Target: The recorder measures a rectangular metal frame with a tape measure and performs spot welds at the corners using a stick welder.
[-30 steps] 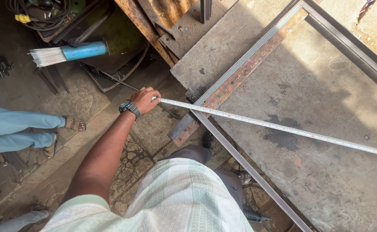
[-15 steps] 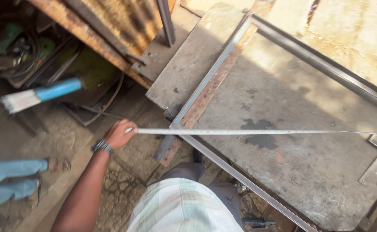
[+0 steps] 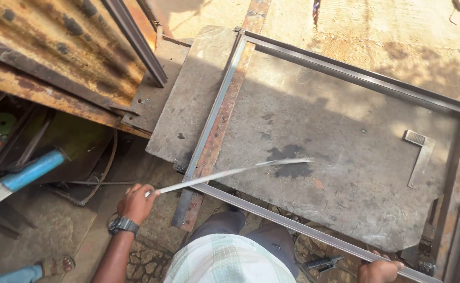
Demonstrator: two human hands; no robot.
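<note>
My left hand (image 3: pixel 137 202) is closed around the near end of a thin metal rod (image 3: pixel 230 172), gripping it at the left of the scene, just off the near left corner of the tabletop (image 3: pixel 345 173). The rod runs from my fist up and to the right, crossing the rusty flat bar (image 3: pixel 217 133) and ending over the dark stain (image 3: pixel 288 155) in the middle of the slab. A second ago that rod reached right across the work and out past the right edge; now its far tip sits mid-slab and looks blurred (so it is moving), which tells me I have been drawing it back toward me and swinging it low over the frame.

My right hand (image 3: pixel 379 271) is at the near right, its fingers curled over the near rail of the steel frame (image 3: pixel 303 226); half a second ago it was not in view at all, so it has come in to steady that rail. The frame lies flat around the slab, its far rail (image 3: pixel 366 78) running toward the right. A small grey angle bracket (image 3: pixel 419 154) rests near the right side. To the far left lies a bundle of rods in a blue sleeve (image 3: pixel 25 175), beside a rusty corrugated sheet (image 3: pixel 57 47).
</note>
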